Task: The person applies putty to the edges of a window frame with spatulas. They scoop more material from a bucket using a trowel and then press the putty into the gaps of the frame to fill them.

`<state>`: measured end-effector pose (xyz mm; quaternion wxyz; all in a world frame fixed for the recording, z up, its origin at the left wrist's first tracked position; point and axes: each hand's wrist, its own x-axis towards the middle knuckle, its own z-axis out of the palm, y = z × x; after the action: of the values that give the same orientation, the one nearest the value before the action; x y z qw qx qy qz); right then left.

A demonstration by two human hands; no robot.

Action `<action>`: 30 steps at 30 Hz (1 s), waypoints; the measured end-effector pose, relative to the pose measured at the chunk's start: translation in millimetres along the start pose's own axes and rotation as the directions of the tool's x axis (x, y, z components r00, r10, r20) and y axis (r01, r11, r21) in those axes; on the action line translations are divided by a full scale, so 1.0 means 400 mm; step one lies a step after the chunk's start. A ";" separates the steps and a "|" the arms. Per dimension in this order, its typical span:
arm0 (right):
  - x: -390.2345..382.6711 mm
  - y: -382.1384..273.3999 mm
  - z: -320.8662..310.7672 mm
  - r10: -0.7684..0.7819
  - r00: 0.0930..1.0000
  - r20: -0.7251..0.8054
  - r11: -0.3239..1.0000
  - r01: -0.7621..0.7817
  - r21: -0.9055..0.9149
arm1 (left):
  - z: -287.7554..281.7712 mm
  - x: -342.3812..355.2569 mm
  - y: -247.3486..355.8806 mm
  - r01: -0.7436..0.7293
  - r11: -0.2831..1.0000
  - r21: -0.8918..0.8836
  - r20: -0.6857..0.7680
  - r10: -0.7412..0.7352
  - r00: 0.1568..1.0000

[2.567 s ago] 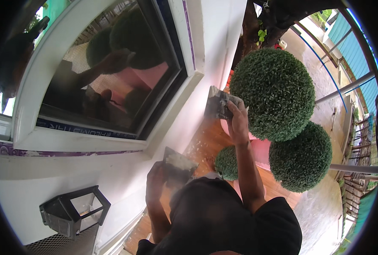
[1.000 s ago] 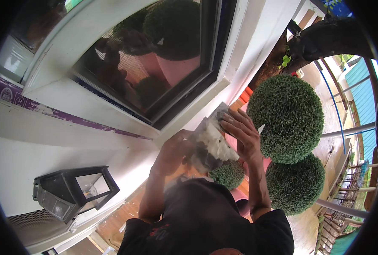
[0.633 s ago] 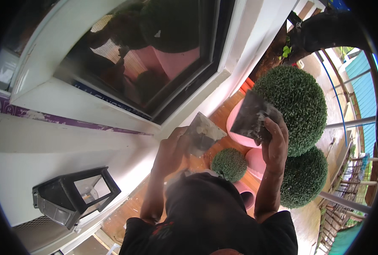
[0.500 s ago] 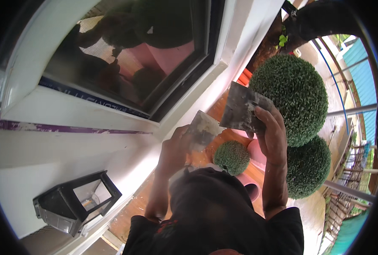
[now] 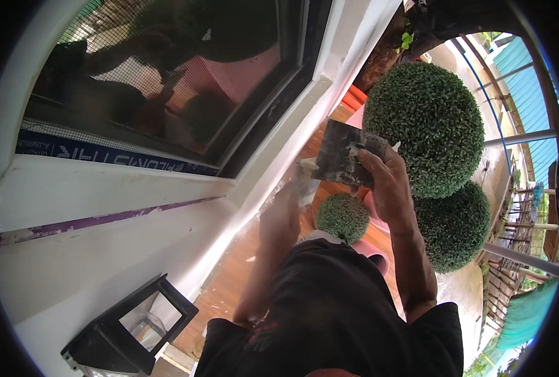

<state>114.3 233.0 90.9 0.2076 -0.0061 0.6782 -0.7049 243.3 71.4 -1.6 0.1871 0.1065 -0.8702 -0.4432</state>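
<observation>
My right hand (image 5: 389, 188) is closed on a dark, flat, square putty blade (image 5: 337, 154), thumb across its pale-smeared face. A dab of pale paste shows at the blade's left edge. Lower and to the left, my left hand (image 5: 280, 210), smeared by motion, grips a lighter putty blade (image 5: 306, 187). That blade's upper end lies by the dark blade's left edge; whether they touch I cannot tell. Both hands are in front of my chest, beside the white window ledge (image 5: 279, 141).
Left is a dark-framed window (image 5: 257, 119) with a screen, above a black wall lantern (image 5: 128, 327) on the white wall. Large leafy topiary balls (image 5: 424, 125) stand close to my right arm. A small one (image 5: 342, 218) and pink pots (image 5: 370, 254) are below, over wood-look flooring (image 5: 219, 298).
My right hand and its blade have shifted slightly left and up. My left hand has moved right, its blade turning more upright and blurring. The view has shifted a little.
</observation>
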 end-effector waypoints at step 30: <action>0.495 0.275 0.022 -0.045 0.899 -0.436 0.718 0.332 0.611 | -0.098 -0.104 -0.101 0.490 0.794 -0.360 0.259 -0.419 0.870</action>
<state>-32.9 165.7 -67.7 -0.0183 0.1392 0.4005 -0.9055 298.4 33.7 -23.1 0.0200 0.2335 -0.7168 -0.6567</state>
